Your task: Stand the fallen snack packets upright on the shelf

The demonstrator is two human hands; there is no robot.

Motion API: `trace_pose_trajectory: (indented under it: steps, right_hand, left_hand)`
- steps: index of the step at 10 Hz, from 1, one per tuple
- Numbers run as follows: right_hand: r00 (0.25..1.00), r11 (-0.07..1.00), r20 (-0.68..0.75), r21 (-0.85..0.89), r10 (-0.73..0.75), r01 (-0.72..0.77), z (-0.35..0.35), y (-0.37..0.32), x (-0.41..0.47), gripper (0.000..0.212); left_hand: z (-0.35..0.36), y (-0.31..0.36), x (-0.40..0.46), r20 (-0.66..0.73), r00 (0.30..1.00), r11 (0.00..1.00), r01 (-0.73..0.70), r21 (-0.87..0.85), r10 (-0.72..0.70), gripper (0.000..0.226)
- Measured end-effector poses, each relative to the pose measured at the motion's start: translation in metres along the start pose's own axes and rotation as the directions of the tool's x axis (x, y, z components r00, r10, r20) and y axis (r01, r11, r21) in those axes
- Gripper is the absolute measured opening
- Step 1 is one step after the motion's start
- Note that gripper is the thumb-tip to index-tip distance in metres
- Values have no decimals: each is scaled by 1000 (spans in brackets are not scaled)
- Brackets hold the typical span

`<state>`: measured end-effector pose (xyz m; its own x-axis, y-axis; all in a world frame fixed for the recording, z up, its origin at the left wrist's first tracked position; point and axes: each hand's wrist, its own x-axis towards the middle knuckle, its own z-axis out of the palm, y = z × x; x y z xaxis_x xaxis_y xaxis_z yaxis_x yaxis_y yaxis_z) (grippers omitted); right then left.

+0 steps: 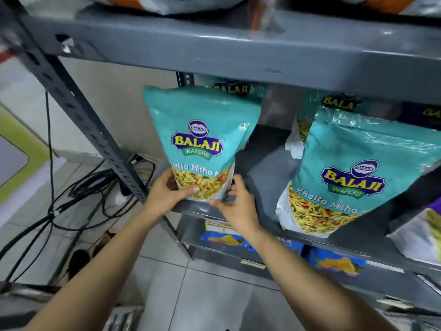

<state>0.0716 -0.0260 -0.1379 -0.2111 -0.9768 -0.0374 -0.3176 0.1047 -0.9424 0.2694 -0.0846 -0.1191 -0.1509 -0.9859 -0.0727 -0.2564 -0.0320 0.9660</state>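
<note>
Both hands clamped low on teal Balaji Khatta Mitha packet [200,142]: left hand [167,189] at one bottom corner, right hand [235,204] opposite, steadying upright on grey shelf edge [198,207]; second packet [338,173] leaning rightward of right hand.

A shop: grey steel shelving [238,48] stocked with branded snack packets [343,173].

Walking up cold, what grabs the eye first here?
A teal Balaji Wafers snack packet stands at the grey metal shelf's left end, the left hand and right hand gripping its base. A second teal packet leans at the right, and black cables tangle on the floor at left.
</note>
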Motion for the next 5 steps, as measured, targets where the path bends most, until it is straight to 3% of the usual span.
trace_pose_trajectory:
  steps: [3, 4, 5]
  right_hand:
    - [999, 999, -48, -46, 17, -19, 14, -8, -32, 65]
    - [998, 999, -20, -6, 54, -54, 12, -12, -33, 94]
    - [996, 989, -10, 118, 89, -87, 6, -13, -44, 107]
  left_hand:
    - [-13, 5, -22, 55, 998, 1000, 29, 2, -29, 54]
    - [-11, 5, -26, 66, 998, 998, -9, -59, 12, 64]
    - [-1, -5, -41, 22, 999, 985, -43, -168, 47, 87]
